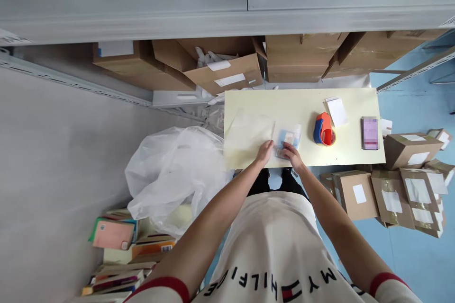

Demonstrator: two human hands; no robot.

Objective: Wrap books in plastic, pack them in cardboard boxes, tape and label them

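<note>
A flat blue-and-white item [284, 136], perhaps a book, lies at the front edge of the table beneath a layer of translucent plastic wrap [245, 135]. The wrap stretches leftward across the tabletop. At the wrap's fold, just left of the item, my left hand [265, 152] is closed with its fingers pinched on the plastic. My right hand [292, 155] grips the lower right part of the item, fingers over its top; its thumb is hard to make out. Further right stands a red and blue tape dispenser [323, 130].
The cream table [305, 99] also holds a white pad [337, 111] and a purple blurred object [370, 133]. A big plastic bag [177, 161] bulges at the left, above stacked books [117, 274]. Cardboard boxes [355, 194] crowd the right floor; a shelf [213, 21] with open cartons spans the back.
</note>
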